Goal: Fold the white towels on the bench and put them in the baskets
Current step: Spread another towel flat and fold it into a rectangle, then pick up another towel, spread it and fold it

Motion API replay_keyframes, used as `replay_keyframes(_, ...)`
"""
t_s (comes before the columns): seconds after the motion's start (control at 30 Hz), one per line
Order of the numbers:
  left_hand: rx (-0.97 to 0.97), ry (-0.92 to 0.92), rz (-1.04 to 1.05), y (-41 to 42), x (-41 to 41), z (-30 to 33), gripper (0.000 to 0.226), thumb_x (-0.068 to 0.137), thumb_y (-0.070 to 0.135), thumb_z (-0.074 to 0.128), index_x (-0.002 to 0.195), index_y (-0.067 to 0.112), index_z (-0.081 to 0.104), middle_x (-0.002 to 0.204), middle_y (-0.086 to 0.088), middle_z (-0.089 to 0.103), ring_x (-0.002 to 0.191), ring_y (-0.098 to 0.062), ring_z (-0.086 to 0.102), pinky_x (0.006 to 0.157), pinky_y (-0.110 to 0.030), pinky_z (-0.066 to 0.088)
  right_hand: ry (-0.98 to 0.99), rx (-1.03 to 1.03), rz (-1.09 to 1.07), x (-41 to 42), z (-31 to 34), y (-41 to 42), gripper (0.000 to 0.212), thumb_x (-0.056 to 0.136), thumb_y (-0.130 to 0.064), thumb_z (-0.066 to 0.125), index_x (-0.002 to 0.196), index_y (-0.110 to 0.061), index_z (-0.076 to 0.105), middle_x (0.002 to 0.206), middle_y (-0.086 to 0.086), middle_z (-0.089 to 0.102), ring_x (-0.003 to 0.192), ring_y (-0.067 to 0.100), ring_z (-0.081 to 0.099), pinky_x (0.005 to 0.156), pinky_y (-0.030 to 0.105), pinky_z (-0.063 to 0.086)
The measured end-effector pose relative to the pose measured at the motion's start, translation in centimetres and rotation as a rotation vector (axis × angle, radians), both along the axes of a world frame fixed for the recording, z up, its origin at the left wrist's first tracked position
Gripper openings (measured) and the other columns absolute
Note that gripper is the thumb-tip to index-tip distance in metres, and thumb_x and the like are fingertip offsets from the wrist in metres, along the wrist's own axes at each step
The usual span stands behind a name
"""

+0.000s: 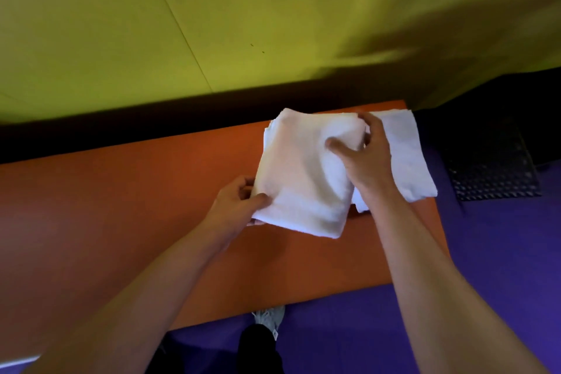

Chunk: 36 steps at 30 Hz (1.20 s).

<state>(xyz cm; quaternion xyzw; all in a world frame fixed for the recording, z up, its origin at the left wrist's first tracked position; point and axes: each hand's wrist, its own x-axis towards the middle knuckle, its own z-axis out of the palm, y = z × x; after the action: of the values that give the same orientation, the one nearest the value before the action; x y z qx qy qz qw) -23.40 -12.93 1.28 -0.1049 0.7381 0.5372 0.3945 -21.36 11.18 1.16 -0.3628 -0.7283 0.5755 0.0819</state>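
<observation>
The main risk is the folded white towel point(303, 173) springing open: it is a thick, soft bundle held only at two places, and if either grip loosens while it is carried, the layers could slide apart and undo the fold. The left hand point(239, 203) pinches the towel's near left corner, thumb on top and fingers curled beneath. The right hand point(364, 158) grips its far right side, thumb pressed on the top face and fingers wrapped round the edge. The towel sits between both hands, over the orange counter point(121, 206) near its far right corner, partly covering a second white towel point(406, 158) lying at the right edge. No basket is clearly in view.
</observation>
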Motion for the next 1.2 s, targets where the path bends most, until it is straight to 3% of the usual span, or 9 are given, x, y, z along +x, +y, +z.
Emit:
replay_keyframes(0.07,-0.094,0.083,-0.024,0.9,-0.5,-1.6,0.027,0.091,0.021,0.071,0.114,0.026,0.057,0.108,0.007,0.066,0.094,-0.016,0.068,0.072,-0.033,0.062,0.002,0.106,0.048,-1.7,-1.1,0.3,0.071,0.080,-0.024,0.083,0.140,-0.029,0.047,0.124,-0.014,0.057,0.102,-0.004,0.059,0.086,0.011,0.048)
replay_keyframes(0.13,-0.248,0.147,-0.081,1.3,-0.6,-4.0,0.024,0.089,0.034,0.072,0.108,0.029,0.058,0.102,0.008,0.069,0.087,-0.018,0.069,0.075,-0.036,0.060,-0.044,0.276,0.155,-2.5,-3.1,-0.2,0.077,0.085,-0.026,0.078,0.150,-0.024,0.038,0.137,-0.005,0.049,0.118,0.003,0.050,0.098,0.016,0.041)
replay_keyframes(0.23,-0.390,0.116,-0.085,1.5,0.1,-6.6,0.026,0.088,0.047,0.068,0.103,0.027,0.060,0.101,-0.001,0.071,0.084,-0.030,0.071,0.079,-0.040,0.059,-0.133,0.697,0.349,-1.5,-6.1,-2.3,0.070,0.087,-0.032,0.066,0.151,-0.017,0.040,0.148,0.011,0.046,0.135,0.027,0.044,0.109,0.040,0.040)
replay_keyframes(0.3,-0.410,0.104,-0.082,1.4,0.7,-7.3,0.030,0.088,0.050,0.064,0.106,0.026,0.060,0.102,-0.001,0.071,0.085,-0.031,0.070,0.078,-0.041,0.058,-0.179,0.857,0.410,0.1,-7.7,-3.8,0.065,0.086,-0.037,0.061,0.146,-0.016,0.048,0.151,0.013,0.047,0.138,0.033,0.045,0.108,0.047,0.041)
replay_keyframes(0.47,-0.445,0.162,-0.219,0.7,0.9,-6.6,0.031,0.094,0.048,0.059,0.116,0.026,0.058,0.105,0.008,0.064,0.091,-0.018,0.060,0.075,-0.029,0.041,-0.190,0.879,0.468,2.1,-8.7,-4.2,0.063,0.088,-0.037,0.062,0.145,-0.015,0.050,0.157,0.016,0.041,0.144,0.034,0.040,0.114,0.050,0.039)
replay_keyframes(0.57,-0.485,0.292,-0.341,0.0,0.7,-5.2,0.038,0.091,0.049,0.056,0.125,0.030,0.054,0.116,0.007,0.061,0.105,-0.021,0.062,0.088,-0.037,0.049,-0.171,0.885,0.461,1.5,-7.2,-4.4,0.061,0.089,-0.034,0.065,0.146,-0.015,0.050,0.155,0.014,0.046,0.141,0.033,0.045,0.113,0.049,0.040)
replay_keyframes(0.73,-0.608,0.613,-0.484,-2.9,0.6,-0.8,0.052,0.094,0.039,0.056,0.143,0.030,0.043,0.136,0.001,0.051,0.123,-0.028,0.051,0.103,-0.045,0.042,-0.105,0.872,0.510,0.8,-3.9,-7.8,0.056,0.090,-0.028,0.062,0.144,-0.017,0.052,0.149,0.009,0.052,0.131,0.031,0.053,0.106,0.046,0.043)
replay_keyframes(1.0,-0.780,0.805,-0.466,-12.8,0.8,5.4,0.047,0.093,0.038,0.055,0.137,0.026,0.049,0.137,0.001,0.052,0.124,-0.026,0.050,0.103,-0.043,0.037,0.055,0.878,0.607,0.3,0.5,-18.0,0.043,0.094,-0.029,0.056,0.135,-0.017,0.059,0.137,0.005,0.059,0.124,0.025,0.057,0.105,0.040,0.043)
replay_keyframes(1.2,-0.859,0.872,-0.329,-24.2,1.7,7.6,0.046,0.087,0.035,0.062,0.132,0.026,0.056,0.137,0.002,0.054,0.128,-0.024,0.047,0.108,-0.042,0.030,0.086,0.900,0.755,0.1,2.6,-28.6,0.043,0.098,-0.035,0.054,0.139,-0.020,0.055,0.142,0.003,0.055,0.129,0.023,0.053,0.107,0.043,0.042)
